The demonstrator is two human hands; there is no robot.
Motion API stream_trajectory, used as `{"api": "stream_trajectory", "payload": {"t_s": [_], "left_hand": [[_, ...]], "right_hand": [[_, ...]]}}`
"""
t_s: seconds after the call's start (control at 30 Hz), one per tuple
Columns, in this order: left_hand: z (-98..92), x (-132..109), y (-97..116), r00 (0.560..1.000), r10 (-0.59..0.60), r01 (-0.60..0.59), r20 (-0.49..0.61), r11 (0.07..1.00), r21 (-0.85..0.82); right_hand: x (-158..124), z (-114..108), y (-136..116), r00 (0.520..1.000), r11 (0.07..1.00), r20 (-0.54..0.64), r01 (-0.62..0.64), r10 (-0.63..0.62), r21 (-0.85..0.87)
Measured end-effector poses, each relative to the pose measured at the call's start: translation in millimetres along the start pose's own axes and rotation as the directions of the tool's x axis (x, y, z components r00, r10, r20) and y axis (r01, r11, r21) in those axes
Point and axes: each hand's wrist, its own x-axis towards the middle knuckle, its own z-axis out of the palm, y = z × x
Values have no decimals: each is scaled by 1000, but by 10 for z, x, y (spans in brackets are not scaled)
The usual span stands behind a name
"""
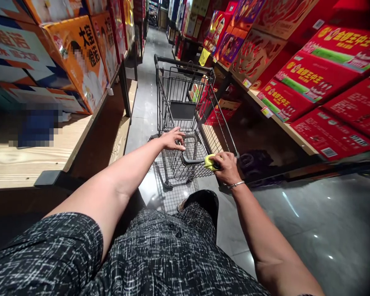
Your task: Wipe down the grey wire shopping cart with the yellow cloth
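A black wire shopping cart (pixel 182 111) stands in front of me in the aisle, its near rim closest to my body. My right hand (pixel 226 166) is closed at the right part of that rim, around a small, rounded yellow-green object (pixel 209 163) with a dark part beside it. I cannot make out its kind. A thin bracelet (pixel 236 184) circles my right wrist. Over the near left corner of the cart is my left hand (pixel 173 139), fingers loosely bent and apart. Whether its fingertips touch the wire is unclear.
Orange drink cartons (pixel 75 61) fill the left shelf, above a bare wooden board (pixel 33 158). Red boxes (pixel 314 76) are stacked along the right shelf (pixel 276 117), close to the cart. A grey tiled floor (pixel 156 41) runs ahead between the shelves.
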Motion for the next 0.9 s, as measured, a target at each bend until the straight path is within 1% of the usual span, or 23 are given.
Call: {"api": "stream_trajectory", "payload": {"t_s": [0.07, 0.13, 0.2, 0.27, 0.37, 0.43, 0.53, 0.6, 0.67, 0.7, 0.73, 0.8, 0.87, 0.9], "left_hand": [[-7, 4, -56, 1000, 18, -18, -18, 1000, 2], [-28, 8, -126, 999, 29, -29, -36, 1000, 3], [-69, -1, -209, 998, 41, -41, -49, 999, -2], [-126, -33, -303, 998, 47, -47, -51, 999, -9], [-201, -129, -448, 998, 27, -29, -49, 999, -34], [-222, -212, -531, 998, 13, -18, -69, 997, -80], [-216, -323, -617, 993, 15, -31, -121, 991, -131], [-209, -371, -648, 991, 19, -35, -134, 993, -117], [-213, -396, -658, 992, 18, -29, -123, 995, -92], [-219, -402, -655, 994, 12, -21, -113, 996, -81], [-227, -405, -647, 995, 4, -11, -102, 997, -71], [-245, -405, -618, 996, -22, 17, -84, 998, -58], [-263, -402, -576, 997, -44, 41, -69, 998, -44], [-271, -400, -554, 996, -54, 52, -64, 998, -32]], "right_hand": [[7, 103, -82, 997, 994, -40, 67, -63, 90], [69, 239, -231, 988, 958, -74, 152, -137, 242], [147, 365, -388, 980, 919, -100, 199, -175, 341], [206, 462, -532, 972, 914, -133, 226, -192, 337], [244, 586, -765, 955, 944, -189, 267, -231, 195], [254, 706, -952, 938, 939, -159, 327, -309, 107], [272, 996, -1225, 905, 903, -20, 426, -425, 55], [269, 1249, -1351, 890, 895, 90, 444, -446, 41], [234, 1514, -1419, 877, 895, 191, 446, -441, 16], [203, 1639, -1438, 869, 891, 222, 454, -443, 3], [166, 1754, -1453, 859, 884, 238, 467, -453, -5], [90, 1940, -1485, 847, 869, 226, 495, -481, -7], [40, 2054, -1535, 848, 863, 184, 505, -497, 2], [32, 2084, -1564, 857, 868, 160, 497, -490, -1]]}}
